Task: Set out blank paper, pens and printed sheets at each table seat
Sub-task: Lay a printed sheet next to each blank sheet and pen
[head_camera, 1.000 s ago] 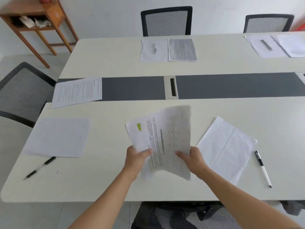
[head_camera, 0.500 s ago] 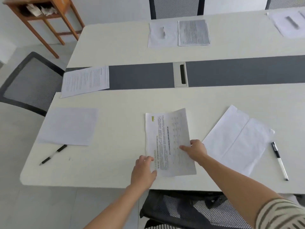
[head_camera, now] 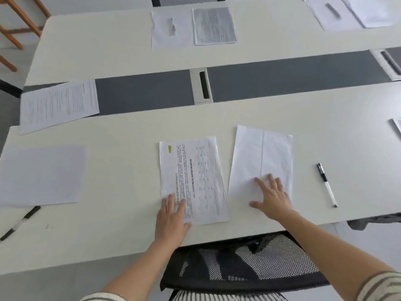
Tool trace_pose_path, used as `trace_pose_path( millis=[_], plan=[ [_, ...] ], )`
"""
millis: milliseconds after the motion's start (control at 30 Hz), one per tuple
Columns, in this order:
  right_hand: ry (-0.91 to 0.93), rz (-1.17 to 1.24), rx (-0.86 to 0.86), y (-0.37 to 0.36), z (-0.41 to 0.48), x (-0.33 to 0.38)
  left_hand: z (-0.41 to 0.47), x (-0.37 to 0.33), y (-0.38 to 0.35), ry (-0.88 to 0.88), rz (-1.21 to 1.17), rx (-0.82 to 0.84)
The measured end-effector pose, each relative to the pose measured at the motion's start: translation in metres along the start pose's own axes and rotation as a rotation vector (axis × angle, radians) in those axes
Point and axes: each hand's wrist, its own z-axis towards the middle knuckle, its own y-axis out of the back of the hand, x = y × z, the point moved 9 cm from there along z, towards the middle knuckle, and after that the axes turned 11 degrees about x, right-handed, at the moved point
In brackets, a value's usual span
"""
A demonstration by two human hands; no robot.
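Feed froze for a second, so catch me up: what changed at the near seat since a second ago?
The printed sheet, held up in both hands then, now lies flat on the table, with the left hand pressing its near corner. The right hand let go and moved right onto the blank paper, which now lies straighter beside the sheet. The pen and the other seats' papers stayed put.
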Motion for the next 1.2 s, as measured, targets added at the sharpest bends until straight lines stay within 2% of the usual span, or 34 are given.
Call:
trace_pose_path(
  millis=[267, 633, 733, 833, 900, 1033, 1133, 1200],
  plan=[
    [0.110, -0.133, 0.017, -0.009, -0.012, -0.001, -0.001, 0.000, 0.001, -0.005, -0.001, 0.007],
    [0.168, -0.171, 0.028, -0.009, -0.018, -0.001, -0.001, -0.004, 0.005, 0.011, 0.023, 0.023],
    [0.160, -0.056, -0.075, 0.011, -0.022, -0.015, -0.002, -0.022, 0.017, -0.044, 0.048, -0.034],
    [0.001, 0.170, -0.354, 0.054, -0.028, -0.068, -0.001, -0.059, 0.022, -0.154, 0.091, -0.042],
    [-0.181, 0.283, -0.416, 0.067, -0.029, -0.118, 0.001, -0.088, 0.019, -0.231, 0.145, -0.030],
    [-0.455, 0.447, -0.265, 0.053, -0.028, -0.191, 0.003, -0.136, 0.002, -0.363, 0.278, 0.015],
    [-0.472, 0.517, -0.194, 0.044, -0.027, -0.202, 0.007, -0.152, -0.012, -0.392, 0.375, 0.059],
    [-0.420, 0.561, -0.188, 0.047, -0.023, -0.193, 0.008, -0.155, -0.020, -0.390, 0.415, 0.077]
  ],
)
